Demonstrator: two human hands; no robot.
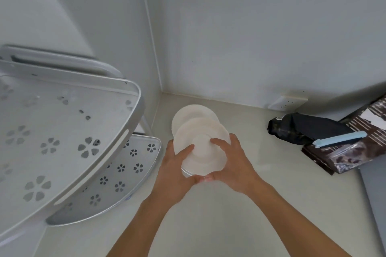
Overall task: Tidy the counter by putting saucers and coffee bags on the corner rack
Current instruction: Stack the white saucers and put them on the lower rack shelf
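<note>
Both hands hold a small stack of white saucers (201, 131) above the pale counter. My left hand (176, 166) grips its left rim with the thumb on top. On the right rim sits my right hand (231, 160), thumb on the top saucer. Another white saucer (191, 112) lies on the counter just behind the stack. The grey corner rack (133, 108) stands at the left, with flower-shaped holes in its tiers; its lower tier (144, 160) is close to my left hand. A black coffee bag (302, 127) and a brown coffee bag (355, 152) with a blue clip (340, 139) lie at the right.
White walls meet in a corner behind the saucers. A wall socket (287, 103) sits low on the right wall above the bags. A grey panel edge (373, 192) shows at the far right of the counter (229, 215).
</note>
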